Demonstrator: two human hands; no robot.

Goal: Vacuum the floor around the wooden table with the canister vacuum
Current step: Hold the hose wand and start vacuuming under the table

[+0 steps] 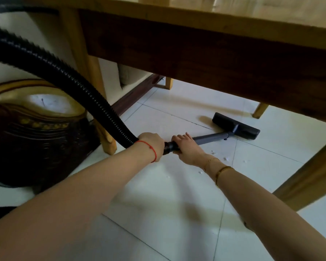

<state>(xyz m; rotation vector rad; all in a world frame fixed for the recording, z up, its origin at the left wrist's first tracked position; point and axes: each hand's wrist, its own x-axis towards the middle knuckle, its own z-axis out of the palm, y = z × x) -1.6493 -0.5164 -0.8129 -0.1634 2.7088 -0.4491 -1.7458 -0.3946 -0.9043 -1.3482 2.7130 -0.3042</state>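
Both hands grip the vacuum: the left hand (152, 143) is closed round the end of the ribbed hose (64, 76) where it meets the cuff, and the right hand (186, 147) is wrapped round the grey wand (209, 138) just ahead of it. The wand runs low and nearly flat under the desk (205, 59), with the floor head (235, 125) resting on the white tiles (167, 194) beneath it, near a far leg (259, 110)

Likely trouble from here: pushed further, the head could knock that leg or the one (168, 83) behind it. With the wand this flat, the head may tip off the tiles and lose suction. The hose arcs up close past the near-left leg (102, 110) and the dark carved pot (38, 132), so a hard pull could snag it there. A few white crumbs (224, 158) lie close to the right wrist, well behind the head, easy to miss if the strokes keep to the far side
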